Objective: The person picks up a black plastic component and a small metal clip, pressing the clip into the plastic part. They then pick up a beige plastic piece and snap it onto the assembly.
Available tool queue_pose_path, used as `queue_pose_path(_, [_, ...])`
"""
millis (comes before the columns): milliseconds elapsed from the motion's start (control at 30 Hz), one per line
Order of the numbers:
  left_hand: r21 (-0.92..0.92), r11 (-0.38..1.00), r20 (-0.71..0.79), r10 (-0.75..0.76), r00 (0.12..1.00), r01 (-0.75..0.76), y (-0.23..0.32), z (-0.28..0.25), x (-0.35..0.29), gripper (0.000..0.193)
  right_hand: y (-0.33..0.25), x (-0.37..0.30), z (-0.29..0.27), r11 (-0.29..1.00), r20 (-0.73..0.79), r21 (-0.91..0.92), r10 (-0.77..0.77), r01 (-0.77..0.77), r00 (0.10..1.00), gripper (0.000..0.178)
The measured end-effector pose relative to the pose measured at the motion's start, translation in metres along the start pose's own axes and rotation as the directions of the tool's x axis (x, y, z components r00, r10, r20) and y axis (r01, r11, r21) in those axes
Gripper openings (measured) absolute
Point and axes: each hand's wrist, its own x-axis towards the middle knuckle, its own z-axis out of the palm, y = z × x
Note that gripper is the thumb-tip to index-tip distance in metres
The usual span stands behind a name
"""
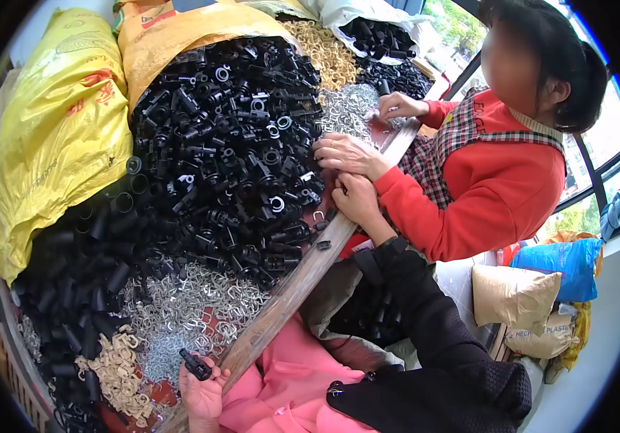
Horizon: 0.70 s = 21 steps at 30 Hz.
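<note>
My left hand (201, 395) is at the lower edge, closed round a small black plastic fitting (196, 365) with a narrow tip. It is beside the wooden rail (281, 303), near heaps of silvery U-shaped clips (209, 303), small pale screws (169, 355) and beige clips (116, 375). My right hand (359, 198) reaches across to the rail's far part, fingers curled down at the edge of the large heap of black plastic fittings (230, 144). Whatever is in it is hidden. A co-worker's hand (357, 155) lies just beyond it, close against it.
A co-worker in a red top (483, 195) sits to the right. Yellow (64, 144) and orange (180, 47) sacks stand at the back left. Loose black tubes (86, 289) lie at left. Full sacks (515, 296) stand at right. An open sack (328, 317) with black parts hangs below the rail.
</note>
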Motion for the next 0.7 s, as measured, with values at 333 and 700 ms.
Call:
queue_pose_path(333, [-0.038,0.999,-0.031,0.016,0.999,-0.018,0.0,0.011,0.001,0.037,-0.003,-0.003,-0.006,0.996,-0.086,0.088,0.011,-0.003,0.996,0.012])
queue_pose_path(700, [-0.045,0.999,-0.038,0.021,0.999,-0.023,0.001,0.012,0.001,0.037,-0.002,-0.003,-0.004,0.997,-0.129,0.081,-0.009,0.02,0.992,0.014])
